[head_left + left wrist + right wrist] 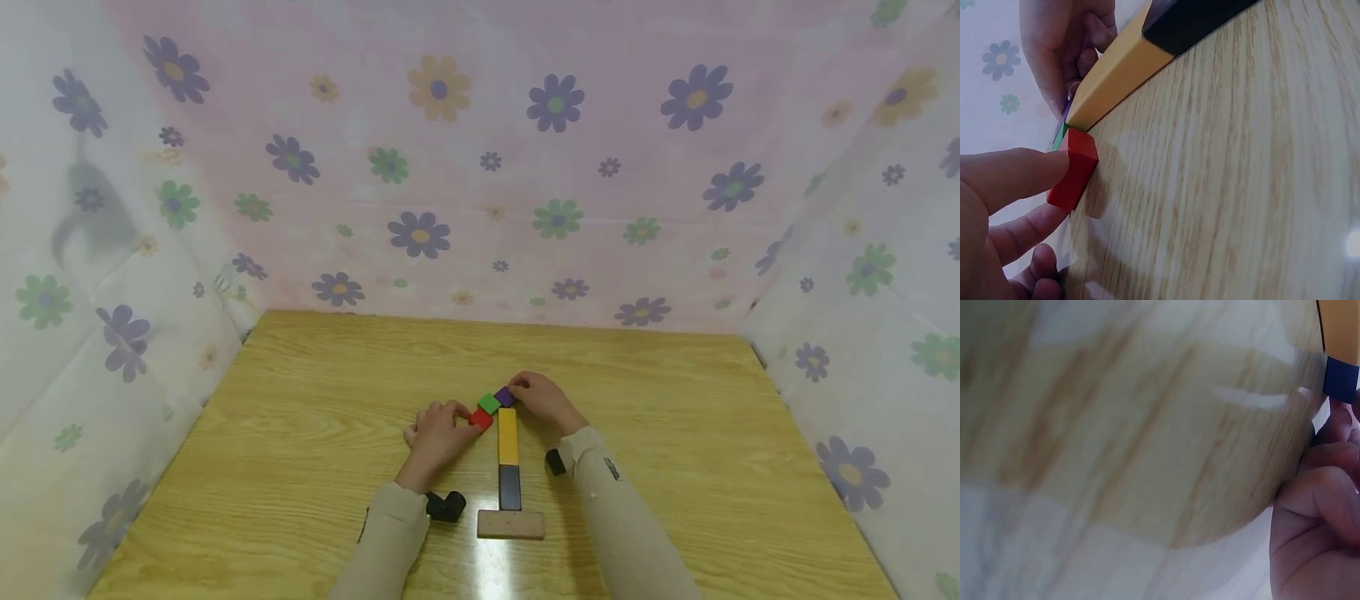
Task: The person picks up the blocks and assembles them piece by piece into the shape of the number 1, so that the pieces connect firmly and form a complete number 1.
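Note:
A red block (481, 419), a green block (489, 404) and a purple block (505, 397) lie in a slanting row on the table. My left hand (438, 435) pinches the red block between thumb and finger, as the left wrist view shows. At the row's upper right end, the fingertips of my right hand (546, 400) hold the purple block. Just below the purple block runs a long yellow block (507, 435), followed by a dark block (510, 487). A tan block (511, 524) lies crosswise at the bottom. In the left wrist view, the green block (1064, 134) is mostly hidden.
The wooden table (337, 375) is enclosed by flowered cloth (495, 192) at the back and sides. Black wrist devices (447, 507) show beside both sleeves. Glare lies on the table near the tan block.

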Motion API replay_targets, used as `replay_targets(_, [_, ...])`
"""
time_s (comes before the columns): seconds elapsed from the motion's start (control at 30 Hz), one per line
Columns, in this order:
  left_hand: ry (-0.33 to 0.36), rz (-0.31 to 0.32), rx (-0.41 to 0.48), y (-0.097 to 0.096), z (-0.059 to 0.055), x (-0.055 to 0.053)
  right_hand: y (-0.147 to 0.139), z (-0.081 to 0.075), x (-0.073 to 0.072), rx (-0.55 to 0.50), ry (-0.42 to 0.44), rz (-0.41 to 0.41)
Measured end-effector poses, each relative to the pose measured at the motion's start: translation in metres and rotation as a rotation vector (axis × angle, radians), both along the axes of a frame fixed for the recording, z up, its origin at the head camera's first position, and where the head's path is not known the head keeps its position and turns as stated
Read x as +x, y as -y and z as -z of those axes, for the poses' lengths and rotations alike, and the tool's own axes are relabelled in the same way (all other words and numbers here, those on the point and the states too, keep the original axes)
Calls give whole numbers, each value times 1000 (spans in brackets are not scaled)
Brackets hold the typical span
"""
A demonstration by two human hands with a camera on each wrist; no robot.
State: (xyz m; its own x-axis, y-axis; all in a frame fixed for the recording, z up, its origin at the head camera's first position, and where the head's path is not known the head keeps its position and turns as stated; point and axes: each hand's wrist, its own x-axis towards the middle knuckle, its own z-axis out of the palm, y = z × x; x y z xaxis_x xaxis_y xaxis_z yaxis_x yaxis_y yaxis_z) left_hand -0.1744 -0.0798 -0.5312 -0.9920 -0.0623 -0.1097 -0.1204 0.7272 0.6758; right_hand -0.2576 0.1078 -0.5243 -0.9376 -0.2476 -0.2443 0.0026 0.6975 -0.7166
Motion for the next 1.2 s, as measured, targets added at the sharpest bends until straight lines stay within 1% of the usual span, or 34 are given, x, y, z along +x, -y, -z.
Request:
replay_targets(0.1, [-10, 7, 8, 0, 0, 0, 0, -1, -1, 1, -6, 1])
replay_targets(0.3, [-24, -3, 3, 3, 5, 1, 1, 0, 1, 2, -11, -32])
replay_targets(0.43, [-37, -12, 2, 3, 6, 0, 2, 2, 0, -11, 1, -17])
replay_targets(0.8, [-41, -31, -4, 1, 6, -2, 0, 4, -3, 9, -22, -11])
replay_targets(1.07, [-52, -35, -17, 1, 8, -3, 0, 4, -1, 2, -38, -22])
replay_targets(1.2, [-52, -30, -12, 1, 7, -2, 0, 4, -1, -6, -31, -13])
